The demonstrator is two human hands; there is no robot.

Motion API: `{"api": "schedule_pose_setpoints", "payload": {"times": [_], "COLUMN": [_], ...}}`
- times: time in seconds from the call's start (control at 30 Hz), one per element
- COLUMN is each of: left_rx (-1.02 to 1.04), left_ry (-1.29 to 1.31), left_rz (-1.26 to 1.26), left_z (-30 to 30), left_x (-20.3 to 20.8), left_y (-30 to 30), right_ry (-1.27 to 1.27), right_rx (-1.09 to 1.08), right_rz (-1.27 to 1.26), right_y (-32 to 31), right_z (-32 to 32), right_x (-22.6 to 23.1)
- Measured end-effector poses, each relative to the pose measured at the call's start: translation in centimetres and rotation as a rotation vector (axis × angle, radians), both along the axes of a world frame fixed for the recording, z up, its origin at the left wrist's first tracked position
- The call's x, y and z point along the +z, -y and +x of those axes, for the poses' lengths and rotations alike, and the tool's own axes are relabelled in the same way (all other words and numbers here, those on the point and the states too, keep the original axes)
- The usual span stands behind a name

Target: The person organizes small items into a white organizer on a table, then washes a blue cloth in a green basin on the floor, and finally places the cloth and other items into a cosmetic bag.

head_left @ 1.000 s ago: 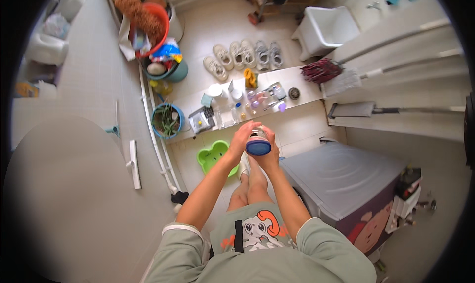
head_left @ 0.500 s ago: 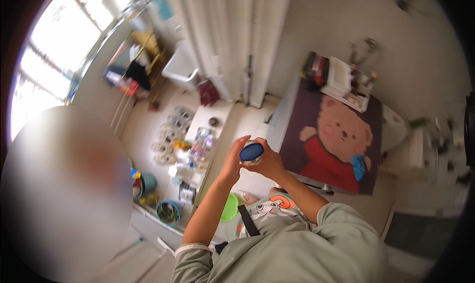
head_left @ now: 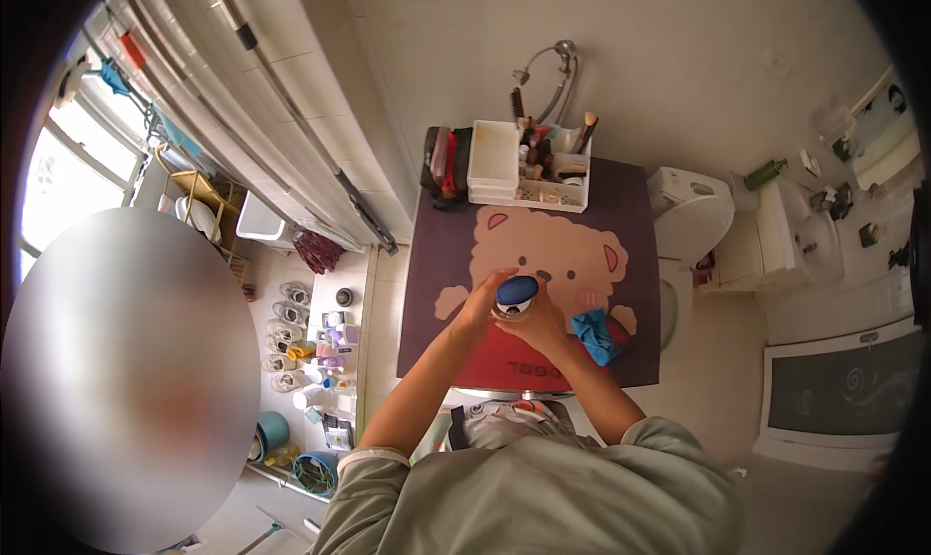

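Note:
Between my two hands is a small clear jar with a dark blue lid. It hangs over the near half of a table with a dark purple bear-print cover. My left hand wraps round the jar's left side, and my right hand closes on its right side. The jar's contents are mostly hidden. A crumpled blue cloth lies on the cover just right of my right hand.
A white organizer with brushes and bottles stands at the table's back, beside a dark pouch. To the right are a toilet and a washbasin. Shoes and bottles line the left ledge. A blurred patch covers the lower left.
My view has swung right, so the table now lies in front of me. Both hands have carried the jar from beside the table to over it, still gripping it.

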State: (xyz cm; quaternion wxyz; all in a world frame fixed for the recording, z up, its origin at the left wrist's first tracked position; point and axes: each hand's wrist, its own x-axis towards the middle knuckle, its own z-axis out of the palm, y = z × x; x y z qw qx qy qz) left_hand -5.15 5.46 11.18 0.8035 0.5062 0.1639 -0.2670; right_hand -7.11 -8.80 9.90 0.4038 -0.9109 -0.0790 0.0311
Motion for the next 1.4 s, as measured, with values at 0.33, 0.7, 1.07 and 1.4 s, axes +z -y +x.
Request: {"api": "schedule_pose_setpoints", "payload": {"times": [0.33, 0.7, 1.07, 1.4], "left_rx": [-0.049, 0.047, -0.088, -0.46], "left_ry": [-0.078, 0.025, 0.591, 1.109], "left_rz": [0.167, 0.284, 0.281, 1.066], "left_z": [1.3, 0.6, -2.2, 1.3], "left_x": [-0.8, -0.4, -5.6, 1.8], "left_y": [3.8, 3.4, 1.3, 5.8], "right_ry": [-0.014, 0.172, 0.035, 0.089], "right_rx": [-0.054, 0.026, 0.193, -0.193], "right_rz": [0.028, 0.328, 0.593, 0.643], "right_y": [3.2, 4.8, 6.4, 10.3], "right_z": [0.8, 0.8, 2.3, 2.5], "right_x": [-1.4, -3.0, 4.4, 1.0]}}
